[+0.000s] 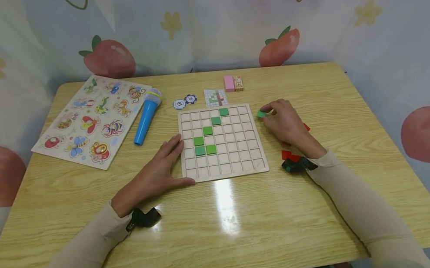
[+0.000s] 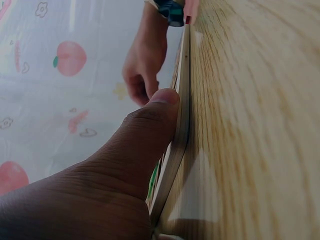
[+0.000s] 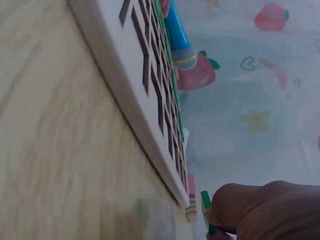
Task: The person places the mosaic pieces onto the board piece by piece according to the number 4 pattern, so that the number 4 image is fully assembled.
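Note:
A square wooden grid board (image 1: 241,161) lies on the table with several green square tiles (image 1: 208,130) set in its cells. My left hand (image 1: 156,170) rests along the board's left side, fingers fairly straight against the edge and thumb at the near left corner. In the left wrist view that thumb (image 2: 145,120) touches the board's rim. Just right of the board's far right part, my right hand (image 1: 285,120) pinches a green tile (image 1: 261,114) between thumb and fingers. The same tile shows edge-on in the right wrist view. Red tiles (image 1: 286,154) lie near the right wrist, partly hidden by it.
Behind the board are a small patterned grid card (image 1: 216,97), a pink block (image 1: 229,83) with a patterned piece beside it, and two poker chips (image 1: 185,101). A blue microphone (image 1: 146,119) and an insect picture board (image 1: 93,120) lie at the left.

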Motion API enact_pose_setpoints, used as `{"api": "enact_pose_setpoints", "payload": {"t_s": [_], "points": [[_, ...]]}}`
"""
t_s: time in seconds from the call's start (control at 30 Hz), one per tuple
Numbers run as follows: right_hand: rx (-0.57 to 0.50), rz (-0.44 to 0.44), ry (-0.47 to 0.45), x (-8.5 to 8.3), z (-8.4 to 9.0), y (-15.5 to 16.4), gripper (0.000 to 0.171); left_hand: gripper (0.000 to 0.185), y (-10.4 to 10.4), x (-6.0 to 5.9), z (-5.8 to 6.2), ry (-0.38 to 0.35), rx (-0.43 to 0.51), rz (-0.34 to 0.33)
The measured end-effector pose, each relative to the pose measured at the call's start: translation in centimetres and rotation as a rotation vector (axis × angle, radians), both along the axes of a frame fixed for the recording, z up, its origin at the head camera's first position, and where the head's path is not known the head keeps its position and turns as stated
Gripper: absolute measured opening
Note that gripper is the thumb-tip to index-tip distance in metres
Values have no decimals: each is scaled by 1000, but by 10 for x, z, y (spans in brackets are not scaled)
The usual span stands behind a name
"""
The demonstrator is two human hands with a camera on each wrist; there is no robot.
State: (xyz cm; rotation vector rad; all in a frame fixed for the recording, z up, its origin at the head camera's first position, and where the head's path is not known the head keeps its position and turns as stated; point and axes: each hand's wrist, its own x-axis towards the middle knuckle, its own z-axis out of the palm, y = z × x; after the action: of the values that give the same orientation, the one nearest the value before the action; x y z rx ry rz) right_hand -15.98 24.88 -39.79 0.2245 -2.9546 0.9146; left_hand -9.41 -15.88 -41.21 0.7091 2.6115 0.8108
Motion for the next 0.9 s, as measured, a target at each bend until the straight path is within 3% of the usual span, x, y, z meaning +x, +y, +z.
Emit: {"api": "enact_pose_setpoints", "payload": {"t_s": [0.13,0.43,0.67,0.9], "points": [[-20,63,-38,6,13,-11,32,124,-1,0,1,-4,4,9],[44,215,-105,22,32,-30,24,124,0,0,-1,-11,17,7],[57,409,-65,24,35,-44,18,123,1,2,0,7,17,6],[87,528,-87,24,30,-67,10,123,0,2,0,9,14,7]]}}
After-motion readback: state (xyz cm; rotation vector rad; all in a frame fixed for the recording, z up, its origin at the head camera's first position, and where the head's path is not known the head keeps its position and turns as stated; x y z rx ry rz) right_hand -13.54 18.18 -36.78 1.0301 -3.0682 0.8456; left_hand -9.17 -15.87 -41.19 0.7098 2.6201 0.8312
